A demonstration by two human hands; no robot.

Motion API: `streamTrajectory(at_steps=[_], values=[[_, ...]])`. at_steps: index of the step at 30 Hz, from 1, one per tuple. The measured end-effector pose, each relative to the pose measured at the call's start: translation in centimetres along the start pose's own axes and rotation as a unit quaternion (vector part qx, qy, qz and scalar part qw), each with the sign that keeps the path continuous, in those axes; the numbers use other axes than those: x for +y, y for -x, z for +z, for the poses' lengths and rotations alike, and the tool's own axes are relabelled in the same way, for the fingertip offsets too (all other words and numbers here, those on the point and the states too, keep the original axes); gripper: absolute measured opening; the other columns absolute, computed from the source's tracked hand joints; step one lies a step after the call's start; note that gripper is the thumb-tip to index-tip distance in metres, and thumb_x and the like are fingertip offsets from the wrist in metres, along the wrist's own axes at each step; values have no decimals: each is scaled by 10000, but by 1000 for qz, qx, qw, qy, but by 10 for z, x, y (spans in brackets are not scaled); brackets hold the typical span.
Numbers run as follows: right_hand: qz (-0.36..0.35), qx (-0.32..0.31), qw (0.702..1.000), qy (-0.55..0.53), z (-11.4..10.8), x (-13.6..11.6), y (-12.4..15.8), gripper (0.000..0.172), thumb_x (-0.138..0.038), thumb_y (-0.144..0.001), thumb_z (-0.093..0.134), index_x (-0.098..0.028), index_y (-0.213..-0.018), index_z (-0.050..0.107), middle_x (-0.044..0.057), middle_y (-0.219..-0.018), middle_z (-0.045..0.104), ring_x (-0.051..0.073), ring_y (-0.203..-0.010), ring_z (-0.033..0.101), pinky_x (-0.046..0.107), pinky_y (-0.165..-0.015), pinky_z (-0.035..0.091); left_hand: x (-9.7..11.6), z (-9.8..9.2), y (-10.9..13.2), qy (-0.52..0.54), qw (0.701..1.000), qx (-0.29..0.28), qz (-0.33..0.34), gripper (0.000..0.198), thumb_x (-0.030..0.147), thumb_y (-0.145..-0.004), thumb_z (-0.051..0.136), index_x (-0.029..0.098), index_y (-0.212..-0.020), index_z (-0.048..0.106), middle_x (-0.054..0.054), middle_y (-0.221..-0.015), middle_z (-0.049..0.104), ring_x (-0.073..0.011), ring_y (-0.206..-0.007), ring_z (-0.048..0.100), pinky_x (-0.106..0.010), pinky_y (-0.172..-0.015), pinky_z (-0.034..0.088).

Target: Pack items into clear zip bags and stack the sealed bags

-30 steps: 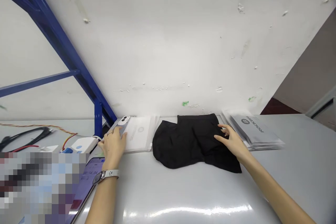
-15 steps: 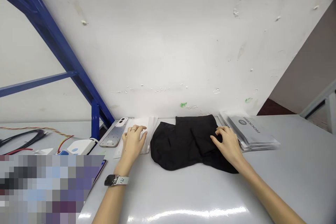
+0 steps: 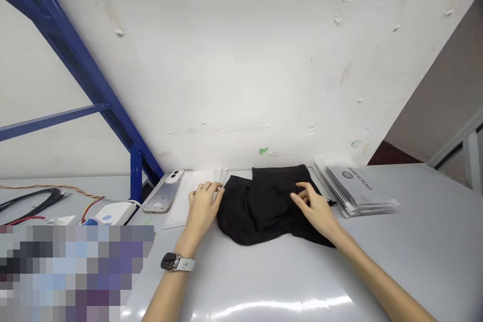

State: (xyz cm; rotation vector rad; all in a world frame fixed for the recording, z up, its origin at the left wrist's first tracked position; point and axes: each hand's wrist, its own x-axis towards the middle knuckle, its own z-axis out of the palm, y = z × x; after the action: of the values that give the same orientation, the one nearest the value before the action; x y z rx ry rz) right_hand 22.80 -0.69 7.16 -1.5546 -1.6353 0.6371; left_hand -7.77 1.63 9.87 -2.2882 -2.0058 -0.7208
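A black cloth garment (image 3: 269, 211) lies on the grey table against the wall, folded over itself with creases across its middle. My right hand (image 3: 316, 211) rests on the right part of the garment, thumb and fingers bent and apart. My left hand (image 3: 204, 205) hovers by the garment's left edge, fingers curved and apart, over a white plastic bag (image 3: 180, 209). It wears a ring, and a watch (image 3: 177, 262) is on the wrist. Neither hand visibly grips anything; the undersides of the fingertips are hidden.
A phone (image 3: 163, 197) lies at left by the plastic bag. Right of the garment sits a stack of printed translucent bags (image 3: 364, 188). A blue metal frame (image 3: 90, 68), cables (image 3: 33, 204) and a white plug box (image 3: 115, 213) stand left. The lower left is pixelated.
My left hand has moved right to the garment's left edge. My right hand has moved slightly left, and the cloth's middle folds have shifted left and bunched.
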Motion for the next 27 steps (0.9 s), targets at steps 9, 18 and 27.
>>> streamTrajectory(at_steps=[9,18,27], values=[[-125,-136,947,-262,11,-90,-4,459,-373,-885,474,-279,-1318,356,16,-922,667,184,-917,623,361,-853,465,1,1,-4,336,935,-29,-107,588,571,-909,220,177,-980,650,-87,-901,698,-243,-903,630,-398,-849,450],[-145,-79,961,224,-13,-16,-62,362,-67,-807,451,-196,-1114,592,98,-1148,633,254,-1103,552,409,-949,367,-34,-18,-3,355,916,-97,-159,542,657,-739,507,161,-834,701,-72,-861,730,-254,-865,652,-309,-710,483],[-115,-78,971,197,-46,1,-58,103,-133,-748,533,-203,-755,607,32,-838,650,207,-832,599,323,-752,438,-18,-36,2,27,996,-43,-74,253,381,-801,504,260,-812,725,-55,-833,721,-267,-834,641,-309,-652,427]])
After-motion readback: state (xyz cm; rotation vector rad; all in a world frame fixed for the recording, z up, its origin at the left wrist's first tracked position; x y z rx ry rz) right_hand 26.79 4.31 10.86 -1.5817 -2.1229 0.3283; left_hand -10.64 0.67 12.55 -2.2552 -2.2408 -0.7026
